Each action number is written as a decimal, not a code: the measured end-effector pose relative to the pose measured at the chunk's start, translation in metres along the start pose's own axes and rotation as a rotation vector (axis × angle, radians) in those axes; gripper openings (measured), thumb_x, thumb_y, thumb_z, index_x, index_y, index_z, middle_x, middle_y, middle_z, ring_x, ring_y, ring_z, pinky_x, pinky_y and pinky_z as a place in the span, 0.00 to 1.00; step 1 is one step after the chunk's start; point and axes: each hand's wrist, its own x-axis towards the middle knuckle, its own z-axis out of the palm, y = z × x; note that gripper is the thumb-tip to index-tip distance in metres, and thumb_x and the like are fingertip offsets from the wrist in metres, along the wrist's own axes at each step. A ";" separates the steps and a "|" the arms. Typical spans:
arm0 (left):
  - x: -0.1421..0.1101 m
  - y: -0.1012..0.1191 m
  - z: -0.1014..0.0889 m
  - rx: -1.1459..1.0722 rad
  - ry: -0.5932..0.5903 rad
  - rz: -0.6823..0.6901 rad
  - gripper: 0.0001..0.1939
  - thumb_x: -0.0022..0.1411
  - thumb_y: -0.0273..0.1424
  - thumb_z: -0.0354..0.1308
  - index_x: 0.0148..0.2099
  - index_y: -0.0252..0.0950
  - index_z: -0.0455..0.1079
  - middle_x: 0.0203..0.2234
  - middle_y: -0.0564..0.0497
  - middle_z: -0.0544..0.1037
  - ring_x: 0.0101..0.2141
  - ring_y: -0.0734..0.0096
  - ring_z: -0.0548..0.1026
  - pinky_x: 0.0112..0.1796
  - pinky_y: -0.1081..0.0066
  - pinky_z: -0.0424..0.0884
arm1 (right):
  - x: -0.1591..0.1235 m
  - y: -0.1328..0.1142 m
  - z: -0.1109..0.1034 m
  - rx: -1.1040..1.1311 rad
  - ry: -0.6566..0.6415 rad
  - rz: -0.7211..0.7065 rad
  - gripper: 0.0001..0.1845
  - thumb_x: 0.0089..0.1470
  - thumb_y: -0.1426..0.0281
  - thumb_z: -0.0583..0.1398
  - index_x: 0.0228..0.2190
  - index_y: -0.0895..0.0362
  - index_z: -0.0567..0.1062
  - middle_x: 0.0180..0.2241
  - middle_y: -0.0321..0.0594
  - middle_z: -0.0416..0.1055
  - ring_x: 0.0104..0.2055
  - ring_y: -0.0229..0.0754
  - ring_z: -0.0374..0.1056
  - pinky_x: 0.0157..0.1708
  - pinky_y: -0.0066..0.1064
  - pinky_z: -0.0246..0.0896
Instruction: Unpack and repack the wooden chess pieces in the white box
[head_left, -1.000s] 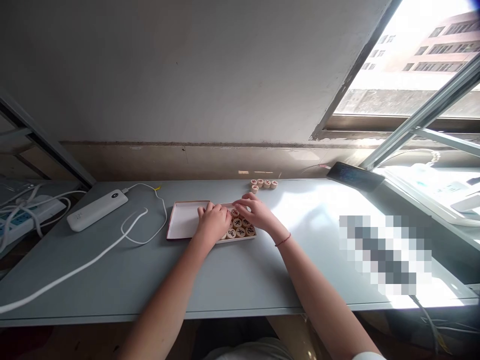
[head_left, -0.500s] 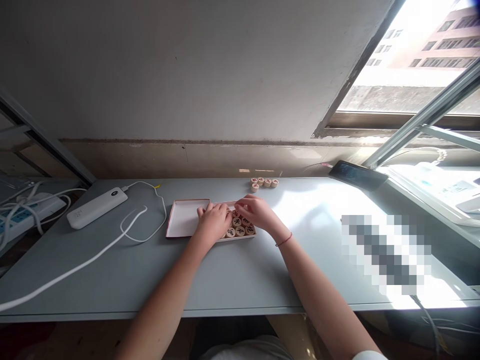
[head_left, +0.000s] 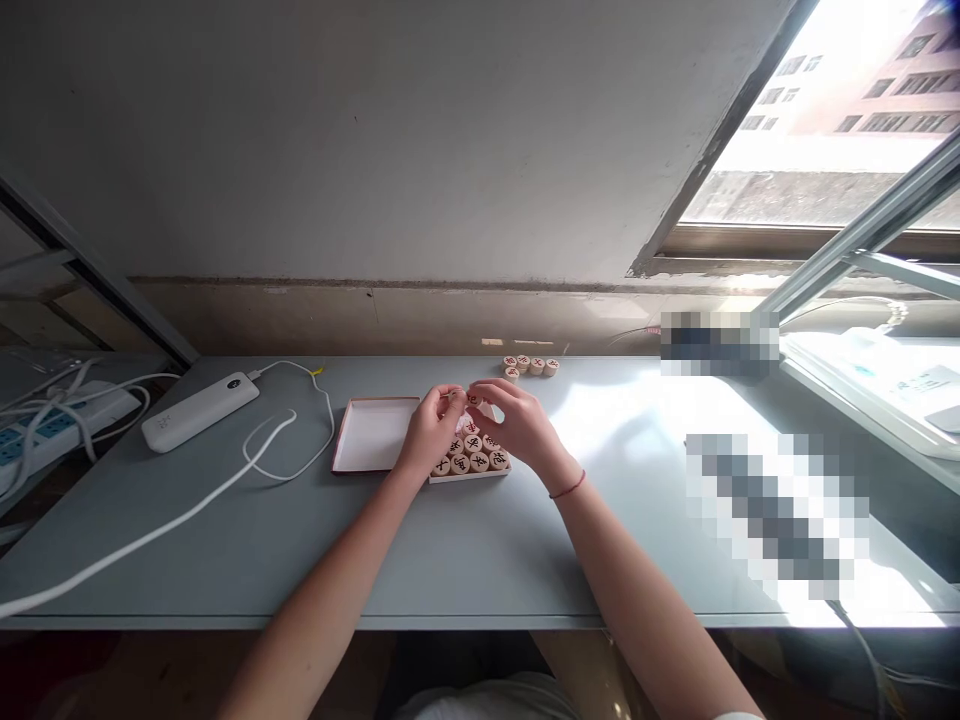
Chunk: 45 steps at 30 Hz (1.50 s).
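Just above a shallow wooden tray (head_left: pixel 469 477), the left hand (head_left: pixel 431 432) and right hand (head_left: pixel 521 425) curl inward, fingertips nearly meeting around a xiangqi piece (head_left: pixel 472 399); which fingers grip it, I cannot tell. Packed xiangqi pieces (head_left: pixel 471 458) lie directly below the fingers, a white box lid (head_left: pixel 375 435) sits left of them, and a short row of pieces (head_left: pixel 531 366) lies beyond them.

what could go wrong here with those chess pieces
The xiangqi piece raised between the left hand and right hand might slip and drop onto the packed pieces in the shallow tray, possibly jolting some out of place. A round piece that lands on its edge on the table could roll away, perhaps toward the white cable.
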 end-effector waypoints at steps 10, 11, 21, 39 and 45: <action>0.000 -0.001 -0.002 0.081 0.075 0.067 0.10 0.61 0.28 0.55 0.46 0.38 0.69 0.43 0.48 0.78 0.41 0.71 0.77 0.44 0.70 0.72 | -0.014 0.075 -0.011 -0.328 0.225 0.653 0.05 0.49 0.66 0.58 0.27 0.53 0.73 0.29 0.39 0.75 0.30 0.44 0.68 0.29 0.32 0.58; 0.000 -0.002 -0.001 0.084 0.065 0.057 0.11 0.61 0.28 0.55 0.47 0.38 0.69 0.44 0.48 0.77 0.41 0.70 0.77 0.43 0.70 0.73 | -0.015 0.081 -0.009 -0.339 0.203 0.660 0.05 0.49 0.66 0.58 0.26 0.53 0.73 0.29 0.39 0.74 0.30 0.44 0.68 0.30 0.32 0.58; -0.004 -0.003 -0.001 0.587 0.043 0.376 0.11 0.61 0.30 0.59 0.47 0.38 0.70 0.37 0.48 0.79 0.34 0.67 0.76 0.38 0.68 0.72 | -0.002 0.018 0.010 0.182 0.001 0.376 0.14 0.54 0.58 0.58 0.34 0.55 0.75 0.32 0.41 0.75 0.32 0.41 0.69 0.31 0.31 0.64; -0.002 -0.012 -0.004 0.737 0.012 0.463 0.15 0.63 0.28 0.53 0.53 0.39 0.67 0.37 0.50 0.76 0.37 0.67 0.75 0.40 0.69 0.71 | -0.017 0.105 0.007 -0.231 0.258 0.597 0.09 0.49 0.64 0.56 0.30 0.54 0.72 0.32 0.41 0.74 0.34 0.45 0.66 0.37 0.36 0.60; -0.002 -0.010 -0.004 0.745 0.006 0.424 0.14 0.63 0.27 0.53 0.51 0.38 0.69 0.36 0.50 0.77 0.37 0.67 0.76 0.40 0.69 0.71 | -0.016 0.113 0.012 -0.294 0.243 0.552 0.09 0.51 0.68 0.55 0.33 0.53 0.73 0.34 0.42 0.74 0.36 0.45 0.66 0.39 0.36 0.59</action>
